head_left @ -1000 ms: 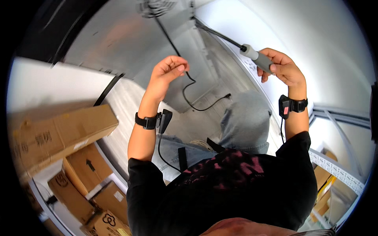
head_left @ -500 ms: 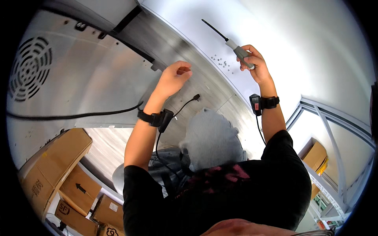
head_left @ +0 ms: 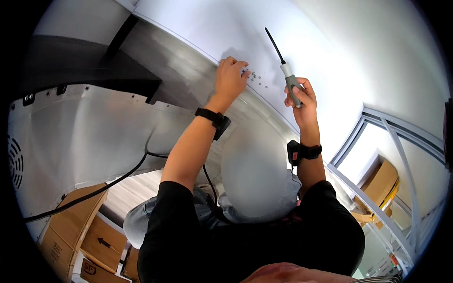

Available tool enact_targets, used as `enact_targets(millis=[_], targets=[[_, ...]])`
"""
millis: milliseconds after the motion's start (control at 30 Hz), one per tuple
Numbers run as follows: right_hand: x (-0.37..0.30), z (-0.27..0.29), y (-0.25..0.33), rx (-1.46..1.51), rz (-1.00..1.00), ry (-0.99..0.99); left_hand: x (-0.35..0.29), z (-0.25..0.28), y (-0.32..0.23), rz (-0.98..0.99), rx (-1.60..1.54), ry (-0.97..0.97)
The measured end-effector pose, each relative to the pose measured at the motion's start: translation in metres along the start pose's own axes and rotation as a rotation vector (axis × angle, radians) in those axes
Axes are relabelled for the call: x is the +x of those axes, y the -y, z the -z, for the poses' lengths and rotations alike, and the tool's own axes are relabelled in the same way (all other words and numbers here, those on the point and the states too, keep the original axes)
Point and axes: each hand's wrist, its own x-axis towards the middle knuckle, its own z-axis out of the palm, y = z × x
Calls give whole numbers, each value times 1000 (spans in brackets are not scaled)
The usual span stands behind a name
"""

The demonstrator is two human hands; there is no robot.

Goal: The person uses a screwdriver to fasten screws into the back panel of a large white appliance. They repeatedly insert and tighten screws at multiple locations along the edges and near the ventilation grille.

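My right hand (head_left: pixel 302 98) is wrapped round the grey-and-white handle of a screwdriver (head_left: pixel 288 78), whose black shaft points up and slightly left. On the white surface (head_left: pixel 311 52) to its left lies a loose group of small grey screws (head_left: pixel 256 78), too small to make out in detail. My left hand (head_left: pixel 231 78) is over the edge of this surface, right beside the screws. Its thumb and forefinger are bent and a little apart, with the tips at the left side of the group. The other fingers curl.
A metal panel (head_left: pixel 113 122) with a vent stands at the left, a black cable (head_left: pixel 94 191) running across it. Cardboard boxes (head_left: pixel 101 240) are at lower left. A grey metal frame (head_left: pixel 401 165) stands at right. A blurred grey rounded shape (head_left: pixel 255 165) lies between my arms.
My left hand has moved right and up from over the floor to the screws. My right hand has come slightly down, with the screwdriver more upright. The whole view has shifted.
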Motion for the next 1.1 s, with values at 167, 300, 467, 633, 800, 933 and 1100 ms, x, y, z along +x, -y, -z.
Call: enact_targets(millis=[167, 300, 467, 633, 800, 933, 1100], targets=[[-20, 12, -15, -2, -1, -78, 3, -18, 12, -39, 136, 62], [-27, 16, -14, 10, 11, -77, 8, -23, 15, -53, 217, 70], [-27, 14, -8, -19, 18, -61, 12, -11, 13, -30, 98, 43], [-13, 6, -4, -38, 34, -10, 20, 10, 11, 12, -35, -20], [-16, 4, -11, -36, 17, -31, 16, 10, 31, 32, 93, 134], [-17, 12, -22, -27, -9, -51, 13, 1, 35, -125, 197, 114], [-14, 14, -25, -56, 5, -55, 25, -6, 30, -242, 252, 131]])
